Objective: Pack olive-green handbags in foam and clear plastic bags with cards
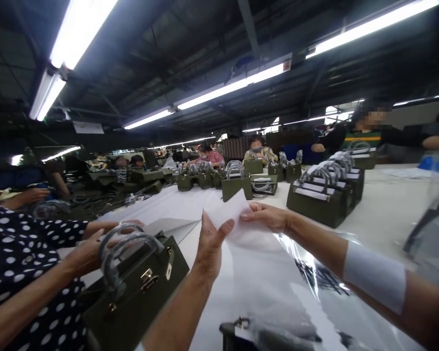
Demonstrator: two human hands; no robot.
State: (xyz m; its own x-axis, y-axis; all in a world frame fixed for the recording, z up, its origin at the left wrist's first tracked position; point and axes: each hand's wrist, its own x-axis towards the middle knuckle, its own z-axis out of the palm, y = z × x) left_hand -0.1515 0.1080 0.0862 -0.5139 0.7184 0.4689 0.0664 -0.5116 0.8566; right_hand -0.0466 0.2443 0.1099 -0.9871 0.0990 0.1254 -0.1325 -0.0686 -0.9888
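Over the table, my left hand (210, 246) and my right hand (267, 217) hold a thin white sheet of paper (236, 205) between them. The right thumb and fingers pinch its edge. The left hand grips the near side with its thumb up, and part of its fingers is behind the sheet. Left of my forearm stands a dark green handbag (131, 287) with wrapped handles and a gold-coloured clasp. A co-worker's hand (84, 253) is behind those handles. Low in front of me lies another dark bag (237, 334), partly under clear plastic and cut off by the frame.
A co-worker in a polka-dot top (18, 258) is close on my left. Rows of green handbags (316, 202) stand on the white table (384, 204) to the right and at the back (237, 187). Clear plastic (314, 263) lies beneath my right arm. Other people work across the table.
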